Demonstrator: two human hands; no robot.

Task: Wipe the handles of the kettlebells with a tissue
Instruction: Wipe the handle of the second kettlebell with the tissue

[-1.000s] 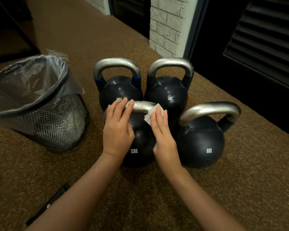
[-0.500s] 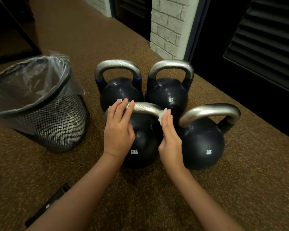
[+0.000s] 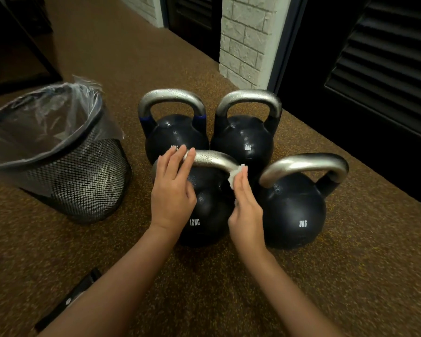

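Tissue point(image 3: 234, 175) pressed against right end of 12KG kettlebell point(image 3: 206, 210) handle point(image 3: 214, 160) by straight-fingered right hand point(image 3: 246, 207); left hand point(image 3: 171, 190) rests flat, fingers extended, on handle's left end.

Black kettlebells point(image 3: 291, 210) with silver handles point(image 3: 215, 160), white tissue point(image 3: 235, 175), black mesh bin point(image 3: 83, 181), brown speckled floor point(image 3: 350, 263).

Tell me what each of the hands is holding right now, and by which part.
The right hand presses a tissue against the right end of the 12 kg kettlebell handle. The left hand rests flat on its left end, gripping nothing.
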